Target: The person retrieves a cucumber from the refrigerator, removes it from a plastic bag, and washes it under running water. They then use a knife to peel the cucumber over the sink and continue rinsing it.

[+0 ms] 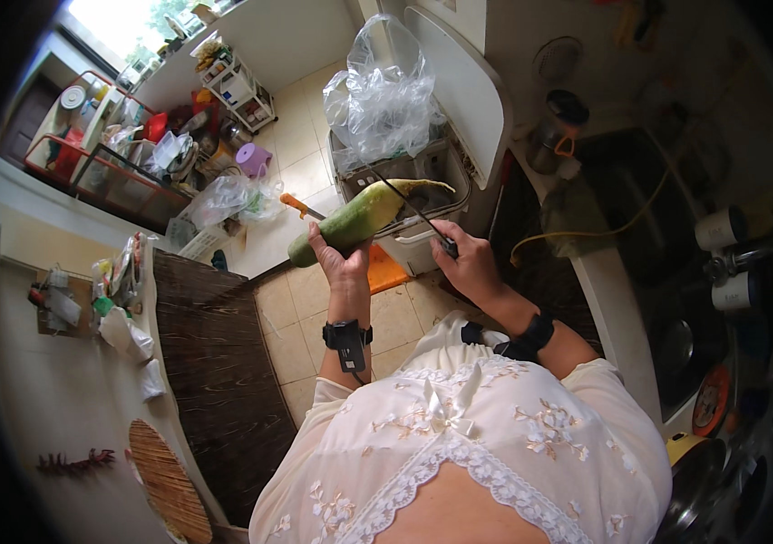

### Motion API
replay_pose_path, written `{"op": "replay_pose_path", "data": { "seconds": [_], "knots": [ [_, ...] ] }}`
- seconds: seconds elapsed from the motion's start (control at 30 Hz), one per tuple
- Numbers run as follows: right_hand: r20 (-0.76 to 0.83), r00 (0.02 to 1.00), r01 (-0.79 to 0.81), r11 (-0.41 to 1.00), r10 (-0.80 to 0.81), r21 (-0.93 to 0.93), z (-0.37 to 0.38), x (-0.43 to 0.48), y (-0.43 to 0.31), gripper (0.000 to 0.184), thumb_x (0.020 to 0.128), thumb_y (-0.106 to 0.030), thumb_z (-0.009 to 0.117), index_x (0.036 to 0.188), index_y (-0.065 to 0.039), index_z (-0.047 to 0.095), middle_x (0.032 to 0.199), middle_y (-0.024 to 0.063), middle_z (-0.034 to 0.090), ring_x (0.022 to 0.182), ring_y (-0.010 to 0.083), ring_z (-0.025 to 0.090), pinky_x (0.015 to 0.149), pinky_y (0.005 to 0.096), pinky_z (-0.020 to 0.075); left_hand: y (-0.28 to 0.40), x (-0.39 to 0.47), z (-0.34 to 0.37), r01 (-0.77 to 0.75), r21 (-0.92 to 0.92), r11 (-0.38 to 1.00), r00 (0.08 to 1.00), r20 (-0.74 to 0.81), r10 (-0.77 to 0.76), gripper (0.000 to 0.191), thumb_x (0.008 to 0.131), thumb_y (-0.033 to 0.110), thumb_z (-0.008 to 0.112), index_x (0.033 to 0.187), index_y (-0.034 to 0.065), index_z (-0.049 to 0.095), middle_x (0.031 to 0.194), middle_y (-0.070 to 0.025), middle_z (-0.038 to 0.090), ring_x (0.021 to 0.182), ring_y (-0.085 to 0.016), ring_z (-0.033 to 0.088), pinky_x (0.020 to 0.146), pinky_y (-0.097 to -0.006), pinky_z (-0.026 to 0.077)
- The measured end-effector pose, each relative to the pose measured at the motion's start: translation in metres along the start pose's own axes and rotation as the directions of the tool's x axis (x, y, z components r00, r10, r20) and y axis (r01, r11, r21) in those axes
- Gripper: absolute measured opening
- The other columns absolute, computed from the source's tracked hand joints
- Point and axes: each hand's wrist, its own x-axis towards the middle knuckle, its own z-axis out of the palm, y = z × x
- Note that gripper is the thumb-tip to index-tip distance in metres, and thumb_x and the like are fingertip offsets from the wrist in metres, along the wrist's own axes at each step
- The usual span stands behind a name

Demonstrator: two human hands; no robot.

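My left hand grips a long green radish from below, near its thick green end. The radish tilts up to the right, and its pale end narrows to a thin root tail. In my right hand is a kitchen knife, held by its dark handle. Its blade slants up to the left across the pale, tapering end; whether it cuts into the skin I cannot tell. Below and beyond the radish stands a light plastic bin with its lid raised. A clear plastic bag bulges from the bin.
On the right, a sink is set in a counter with a yellow hose. A dark wood-grain surface lies at left. Behind are a purple stool, a white trolley and a cluttered rack. An orange handle juts out behind the radish.
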Motion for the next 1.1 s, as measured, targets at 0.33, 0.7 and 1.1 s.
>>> {"op": "replay_pose_path", "data": {
  "seconds": [0.33,0.7,1.1],
  "knots": [
    [0.036,0.996,0.088,0.996,-0.087,-0.024,0.014,-0.012,0.015,0.028,0.08,-0.004,0.065,0.107,-0.003,0.059,0.093,0.0187,0.066,0.081,0.0349,0.065,0.07,0.0351,0.054,0.006,0.006,-0.01,0.088,-0.108,0.99,0.995,0.05,-0.083,0.07,0.071,0.039,0.075,0.128,0.013,0.042,0.13,-0.0102,0.045,0.119,-0.034,0.045,0.099,-0.0607,0.037],
    [0.027,0.992,0.129,0.972,-0.127,-0.197,0.023,-0.025,0.039,0.035,0.072,-0.007,0.07,0.104,-0.005,0.059,0.089,0.0163,0.067,0.077,0.0337,0.065,0.067,0.0381,0.0541,0.005,-0.008,-0.001,0.124,-0.106,0.987,0.991,-0.037,-0.129,0.057,0.075,0.036,0.068,0.121,0.0101,0.048,0.122,-0.0118,0.051,0.114,-0.033,0.049,0.098,-0.0567,0.04],
    [-0.061,0.983,0.164,0.975,-0.174,-0.152,0.026,-0.01,0.043,0.039,0.072,-0.007,0.069,0.108,-0.007,0.054,0.082,0.0143,0.064,0.072,0.0327,0.064,0.062,0.0391,0.0528,0.007,-0.02,0.011,0.105,-0.082,0.991,0.994,0.03,-0.103,0.053,0.075,0.035,0.068,0.118,0.0101,0.051,0.119,-0.0102,0.054,0.112,-0.032,0.051,0.097,-0.0545,0.042]
  ]
}}
